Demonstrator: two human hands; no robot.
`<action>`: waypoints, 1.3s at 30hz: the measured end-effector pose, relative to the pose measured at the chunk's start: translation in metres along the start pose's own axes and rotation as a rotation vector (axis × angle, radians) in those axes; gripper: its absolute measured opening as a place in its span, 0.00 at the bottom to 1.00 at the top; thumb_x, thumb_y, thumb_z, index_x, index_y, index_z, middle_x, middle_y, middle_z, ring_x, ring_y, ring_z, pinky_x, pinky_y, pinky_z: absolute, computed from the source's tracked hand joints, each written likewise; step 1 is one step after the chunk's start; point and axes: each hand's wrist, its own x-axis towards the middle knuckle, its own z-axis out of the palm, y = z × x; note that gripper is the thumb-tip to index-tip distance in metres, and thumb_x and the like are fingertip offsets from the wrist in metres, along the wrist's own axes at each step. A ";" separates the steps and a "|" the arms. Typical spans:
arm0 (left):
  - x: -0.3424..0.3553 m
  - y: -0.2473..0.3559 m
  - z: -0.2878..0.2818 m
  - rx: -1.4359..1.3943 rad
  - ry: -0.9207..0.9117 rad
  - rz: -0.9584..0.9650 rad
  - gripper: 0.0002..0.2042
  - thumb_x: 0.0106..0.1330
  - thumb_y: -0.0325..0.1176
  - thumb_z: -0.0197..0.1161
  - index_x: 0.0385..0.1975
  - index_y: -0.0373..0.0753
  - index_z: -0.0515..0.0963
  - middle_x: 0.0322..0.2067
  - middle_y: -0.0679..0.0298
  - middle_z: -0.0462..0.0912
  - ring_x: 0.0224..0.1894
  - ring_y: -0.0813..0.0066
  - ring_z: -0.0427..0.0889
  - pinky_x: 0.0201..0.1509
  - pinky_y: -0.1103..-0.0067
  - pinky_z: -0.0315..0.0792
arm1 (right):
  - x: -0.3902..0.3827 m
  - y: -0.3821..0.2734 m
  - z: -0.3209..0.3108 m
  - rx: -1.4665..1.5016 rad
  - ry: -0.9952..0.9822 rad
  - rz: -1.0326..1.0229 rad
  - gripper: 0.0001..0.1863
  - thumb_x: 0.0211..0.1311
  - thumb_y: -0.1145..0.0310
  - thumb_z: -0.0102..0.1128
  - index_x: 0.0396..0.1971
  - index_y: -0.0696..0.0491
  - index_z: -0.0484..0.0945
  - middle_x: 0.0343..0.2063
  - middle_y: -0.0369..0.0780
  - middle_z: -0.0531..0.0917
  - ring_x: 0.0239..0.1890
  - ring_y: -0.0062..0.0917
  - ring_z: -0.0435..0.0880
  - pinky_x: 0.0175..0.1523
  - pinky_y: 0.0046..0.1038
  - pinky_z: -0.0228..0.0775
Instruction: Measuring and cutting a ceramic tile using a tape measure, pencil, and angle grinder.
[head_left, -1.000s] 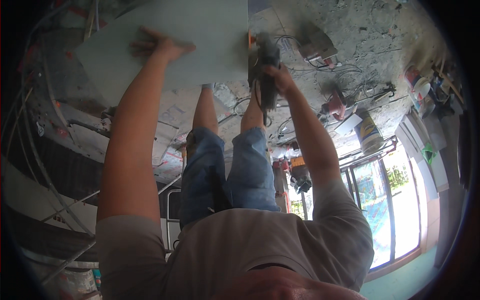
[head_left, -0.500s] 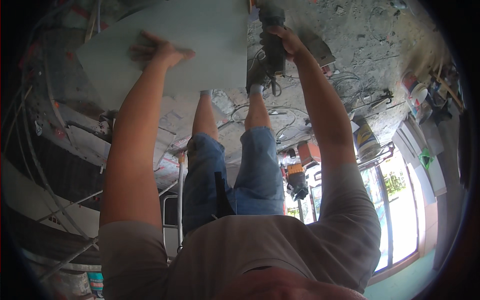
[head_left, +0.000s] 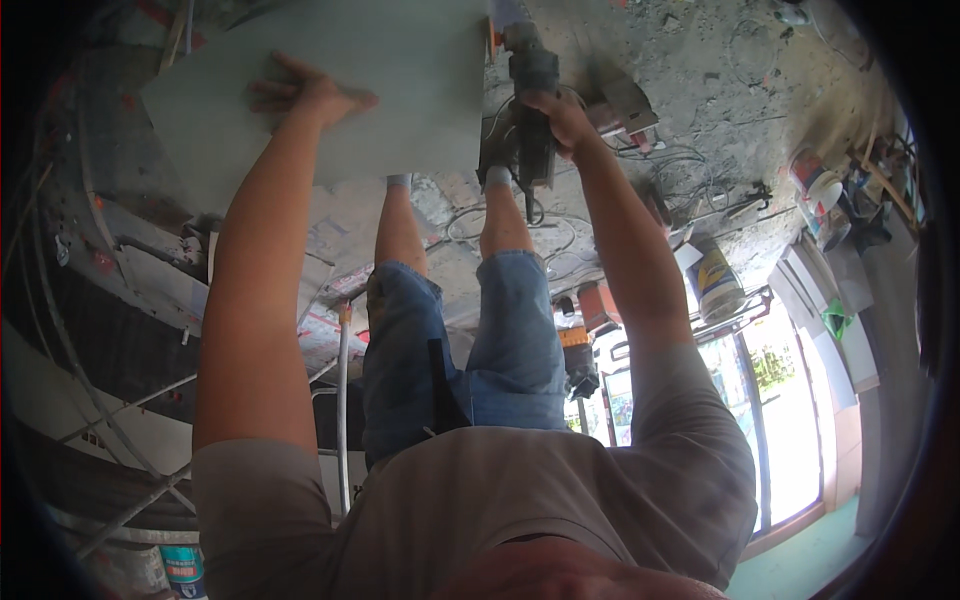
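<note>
A large pale grey-green flat panel [head_left: 410, 70] lies in front of me, its straight right edge running away from me. My left hand [head_left: 312, 98] rests flat on it, fingers spread. In my right hand [head_left: 562, 118] is a dark angle grinder [head_left: 534, 72], gripped round its body just right of that edge. The grinder's head is at the far end, with a bit of orange beside the panel's edge. Whether the disc touches the panel I cannot tell. A cord trails from the grinder's near end.
Rough, dusty concrete floor [head_left: 690, 100] spreads to the right, with loose cables [head_left: 680, 165] on it. A bucket [head_left: 716, 282] and an orange-and-black tool [head_left: 577, 355] stand nearer me. Metal scaffold tubes [head_left: 130, 425] are at the left. Boards lean by a bright window [head_left: 785, 420].
My right hand has drawn the grinder nearer to me along the panel's right edge, and more of its head now shows. My left hand stays flat on the panel.
</note>
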 end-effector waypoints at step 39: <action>-0.233 0.084 0.211 0.806 0.120 1.157 0.39 0.59 0.36 0.66 0.71 0.45 0.58 0.61 0.38 0.69 0.48 0.53 0.79 0.50 0.60 0.72 | 0.002 0.189 -0.023 0.146 0.803 -0.192 0.30 0.47 0.55 0.74 0.41 0.66 0.79 0.32 0.47 0.86 0.36 0.34 0.85 0.45 0.34 0.76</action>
